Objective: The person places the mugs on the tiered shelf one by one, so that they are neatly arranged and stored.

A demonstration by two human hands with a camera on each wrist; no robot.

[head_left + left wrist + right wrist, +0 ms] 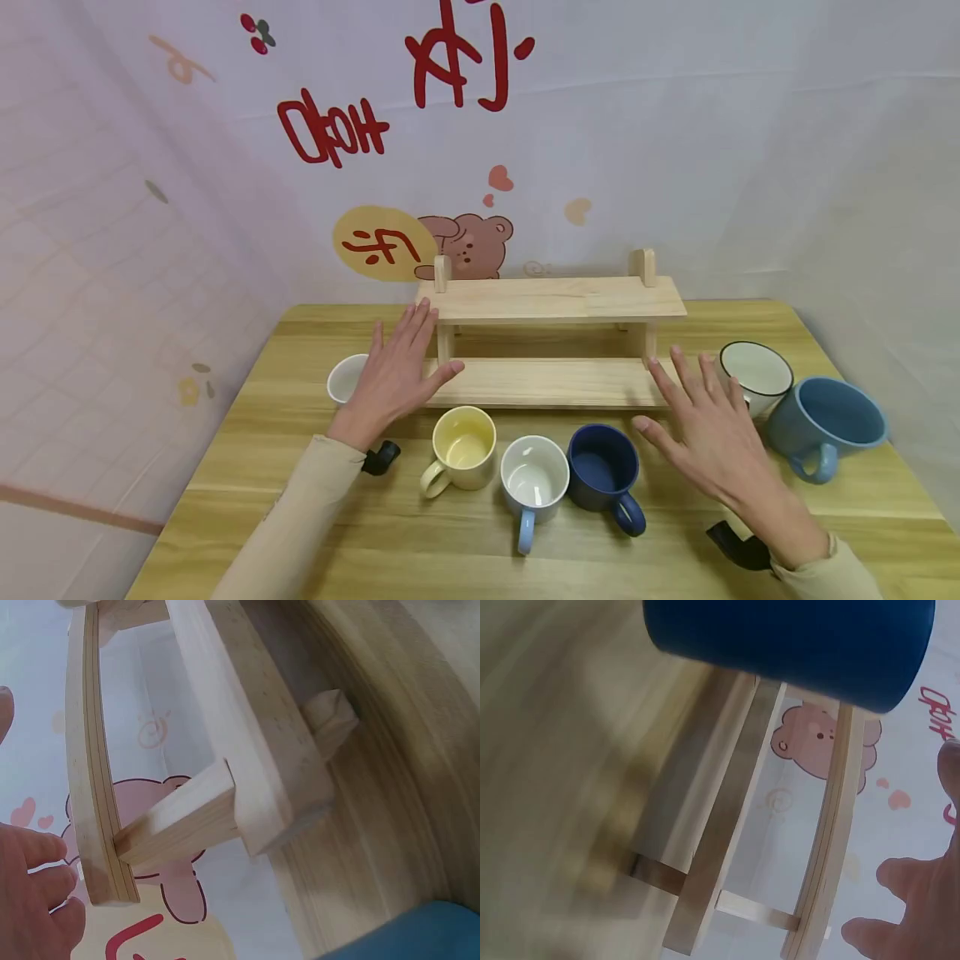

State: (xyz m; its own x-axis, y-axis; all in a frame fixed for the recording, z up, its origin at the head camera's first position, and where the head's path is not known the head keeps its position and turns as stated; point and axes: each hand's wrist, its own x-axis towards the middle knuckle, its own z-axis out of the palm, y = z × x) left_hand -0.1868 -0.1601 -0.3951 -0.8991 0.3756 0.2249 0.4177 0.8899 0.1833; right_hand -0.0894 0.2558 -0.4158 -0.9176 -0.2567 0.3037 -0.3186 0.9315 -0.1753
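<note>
A two-tier wooden shelf [551, 300] stands on the table. My left hand [397, 367], fingers straight and thumb spread, is at its left end and holds nothing; whether it touches the wood I cannot tell. Fingers spread, my right hand [712, 433] hovers by the right end, also holding nothing. In front of the shelf are a yellow mug [463, 454], a white mug with a light blue handle [534, 475] and a navy mug [602, 471]. The left hand partly hides a white cup [346, 379]. Beyond the right hand stand a black-rimmed white mug [756, 375] and a larger blue mug [836, 417].
The wooden table [300, 500] meets a white printed cloth [675, 150] behind the shelf. A blue rounded surface [420, 937] fills the lower corner of the left wrist view. A dark blue mug body [787, 645] covers the top of the right wrist view.
</note>
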